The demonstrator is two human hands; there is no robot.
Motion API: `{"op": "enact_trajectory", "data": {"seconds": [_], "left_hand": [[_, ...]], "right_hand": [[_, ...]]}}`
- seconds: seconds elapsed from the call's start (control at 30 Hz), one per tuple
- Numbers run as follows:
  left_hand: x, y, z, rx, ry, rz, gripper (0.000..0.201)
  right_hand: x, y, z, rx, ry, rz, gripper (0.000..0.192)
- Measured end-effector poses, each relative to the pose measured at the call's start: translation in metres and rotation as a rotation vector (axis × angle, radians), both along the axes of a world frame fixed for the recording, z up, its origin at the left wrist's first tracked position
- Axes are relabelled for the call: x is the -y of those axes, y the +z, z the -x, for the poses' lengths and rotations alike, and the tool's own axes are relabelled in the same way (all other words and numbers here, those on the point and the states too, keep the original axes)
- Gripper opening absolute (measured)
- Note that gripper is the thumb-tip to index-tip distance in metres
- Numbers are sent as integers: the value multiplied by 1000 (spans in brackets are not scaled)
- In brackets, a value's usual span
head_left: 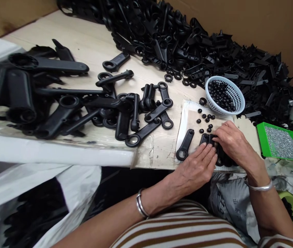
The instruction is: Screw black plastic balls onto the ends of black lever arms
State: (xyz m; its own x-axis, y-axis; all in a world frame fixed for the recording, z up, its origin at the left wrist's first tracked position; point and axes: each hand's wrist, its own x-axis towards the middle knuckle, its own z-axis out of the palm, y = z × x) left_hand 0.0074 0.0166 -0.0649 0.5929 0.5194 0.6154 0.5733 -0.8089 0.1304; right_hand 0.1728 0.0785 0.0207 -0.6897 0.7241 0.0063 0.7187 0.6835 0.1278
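While steadying levers [203, 138] on the pad [185, 119] under a flat left hand [196, 166], got the right hand [232, 140] curled at their tops; can't tell if gripping anything. Probably fitting beads [207, 120], so next gotta hold steady and align.

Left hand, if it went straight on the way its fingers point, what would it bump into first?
Probably the right hand: its fingertips lie just beyond those of the left hand, by the black parts under both. Depth is hard to judge here.
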Motion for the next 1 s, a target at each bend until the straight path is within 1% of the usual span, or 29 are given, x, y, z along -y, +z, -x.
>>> {"op": "enact_trajectory", "data": {"seconds": [0.1, 0.27, 0.43, 0.57, 0.67, 0.73, 0.87, 1.0], "left_hand": [[0, 0, 0, 9, 2, -16, 29], [0, -1, -1, 25, 0, -21, 27], [0, -1, -1, 44, -4, 1, 26], [0, 0, -1, 39, 5, -15, 26], [-1, 0, 0, 36, -13, -12, 25], [-1, -1, 0, 35, -20, -7, 26], [0, -1, 0, 20, -12, 5, 27], [0, 0, 1, 8, -13, 8, 28]], "right_hand": [[-1, 1, 0, -51, -8, 35, 14], [-5, -4, -8, -215, -6, 126, 6], [-2, -10, -9, -298, -51, 94, 10], [1, -9, -8, -256, -98, 119, 15], [6, -5, -12, -212, -144, 136, 29], [9, -2, -16, -242, -166, 118, 34], [11, 2, -19, -281, -142, 96, 28], [5, -2, -15, -274, -88, 112, 21]]}}
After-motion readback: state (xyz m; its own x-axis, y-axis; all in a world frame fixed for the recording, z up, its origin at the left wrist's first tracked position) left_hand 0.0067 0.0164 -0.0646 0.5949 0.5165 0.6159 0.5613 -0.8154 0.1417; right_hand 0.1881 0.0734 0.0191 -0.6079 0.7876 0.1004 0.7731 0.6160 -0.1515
